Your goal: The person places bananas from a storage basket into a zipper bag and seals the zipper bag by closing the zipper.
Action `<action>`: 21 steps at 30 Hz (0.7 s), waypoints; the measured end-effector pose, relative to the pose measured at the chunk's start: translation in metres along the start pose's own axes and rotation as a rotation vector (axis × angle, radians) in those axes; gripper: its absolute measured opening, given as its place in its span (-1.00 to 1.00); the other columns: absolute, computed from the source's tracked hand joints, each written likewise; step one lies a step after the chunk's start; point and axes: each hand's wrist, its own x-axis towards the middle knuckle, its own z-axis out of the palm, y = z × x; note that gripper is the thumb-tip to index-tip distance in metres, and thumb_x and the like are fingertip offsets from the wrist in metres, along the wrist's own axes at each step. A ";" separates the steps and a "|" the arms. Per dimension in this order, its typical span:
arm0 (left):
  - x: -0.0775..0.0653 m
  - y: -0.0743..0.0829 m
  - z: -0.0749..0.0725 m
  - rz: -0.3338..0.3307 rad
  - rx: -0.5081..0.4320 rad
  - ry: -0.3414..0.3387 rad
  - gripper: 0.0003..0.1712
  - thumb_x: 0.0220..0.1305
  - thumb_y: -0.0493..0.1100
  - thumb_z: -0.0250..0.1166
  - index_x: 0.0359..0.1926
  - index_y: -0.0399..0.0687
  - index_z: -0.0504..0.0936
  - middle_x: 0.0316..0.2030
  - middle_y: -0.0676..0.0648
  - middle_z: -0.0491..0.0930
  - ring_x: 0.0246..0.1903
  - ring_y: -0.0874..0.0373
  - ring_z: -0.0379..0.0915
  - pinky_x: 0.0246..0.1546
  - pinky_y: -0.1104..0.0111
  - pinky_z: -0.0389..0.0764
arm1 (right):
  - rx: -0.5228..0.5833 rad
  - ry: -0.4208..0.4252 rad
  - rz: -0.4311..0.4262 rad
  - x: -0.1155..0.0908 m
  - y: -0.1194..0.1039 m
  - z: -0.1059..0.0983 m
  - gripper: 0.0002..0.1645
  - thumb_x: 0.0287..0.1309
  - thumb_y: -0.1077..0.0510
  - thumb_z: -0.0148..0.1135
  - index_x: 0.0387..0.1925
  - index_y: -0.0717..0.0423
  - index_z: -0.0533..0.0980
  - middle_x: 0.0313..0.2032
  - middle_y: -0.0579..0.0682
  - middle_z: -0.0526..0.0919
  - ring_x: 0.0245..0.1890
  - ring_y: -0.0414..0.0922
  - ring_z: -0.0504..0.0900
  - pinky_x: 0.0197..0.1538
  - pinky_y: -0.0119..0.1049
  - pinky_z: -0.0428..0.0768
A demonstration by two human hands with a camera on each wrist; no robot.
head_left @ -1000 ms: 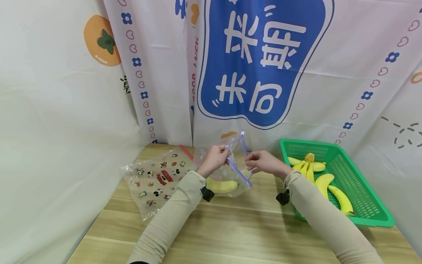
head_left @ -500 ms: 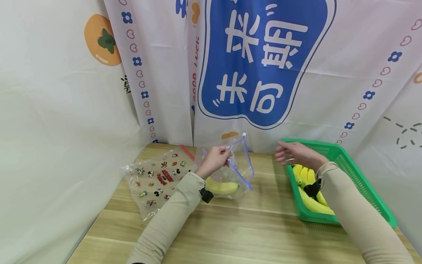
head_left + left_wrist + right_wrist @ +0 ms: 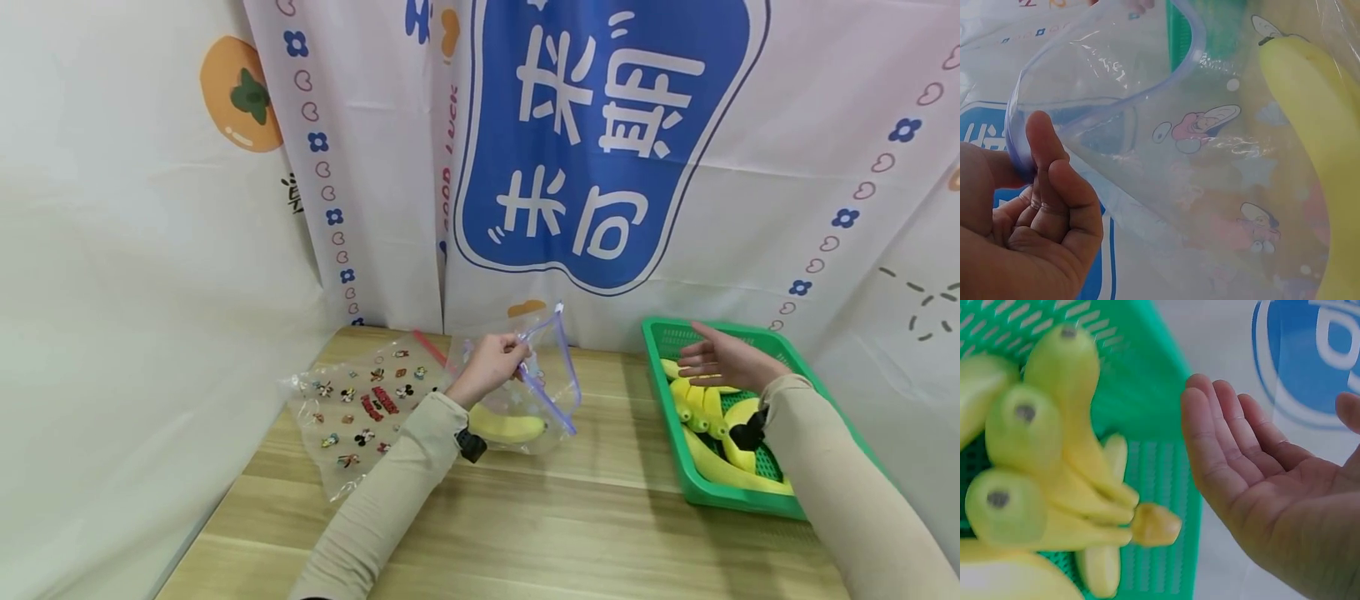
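My left hand [image 3: 492, 364] pinches the purple zip edge of a clear printed zip bag [image 3: 1222, 187], whose mouth gapes toward the right. One yellow banana [image 3: 507, 426] lies inside that bag. Over the green basket [image 3: 684, 467] at the right, my right hand [image 3: 731, 358] hovers with its fingers extended and nothing in them. Below it in the basket are a small bunch of bananas [image 3: 1054, 481] joined at a brown stem and several single bananas [image 3: 720, 467]. In the right wrist view, the palm shows beside the basket wall.
Left of the held bag, a second clear bag [image 3: 367, 408] with cartoon prints and a red zip strip lies flat on the wooden table [image 3: 525, 533]. A white printed curtain [image 3: 390, 167] hangs right behind the table.
My right hand has left the bag's mouth and moved right, over the basket, its fingers extending. The left hand keeps its hold on the bag, almost still.
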 end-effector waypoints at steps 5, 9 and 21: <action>0.000 0.000 -0.001 -0.007 -0.011 0.001 -0.74 0.36 -0.17 0.09 -0.30 -0.25 0.64 -0.56 -0.05 0.58 -0.58 0.13 0.49 -0.66 0.48 0.36 | 0.026 0.003 0.029 0.001 0.014 -0.016 0.10 0.32 -0.41 -0.41 0.36 0.52 -0.20 0.28 0.44 0.17 0.23 0.19 0.33 0.29 0.10 0.17; -0.001 -0.002 0.000 -0.006 -0.013 0.004 -0.73 0.36 -0.16 0.09 -0.31 -0.24 0.64 -0.57 -0.05 0.59 -0.61 0.17 0.47 -0.67 0.48 0.36 | 0.032 0.002 0.044 0.001 0.026 -0.025 0.10 0.32 -0.41 -0.45 0.37 0.50 -0.26 0.36 0.46 -0.10 0.27 0.20 0.28 0.30 0.08 0.17; -0.003 -0.001 0.000 0.012 0.012 0.009 -0.75 0.33 -0.19 0.11 -0.33 -0.26 0.64 -0.59 -0.04 0.58 -0.49 -0.14 0.54 -0.70 0.49 0.33 | 0.161 0.010 0.121 -0.001 0.052 -0.049 0.12 0.28 -0.44 -0.49 0.36 0.41 -0.46 0.36 0.46 -0.42 0.38 0.29 -0.21 0.34 0.05 0.06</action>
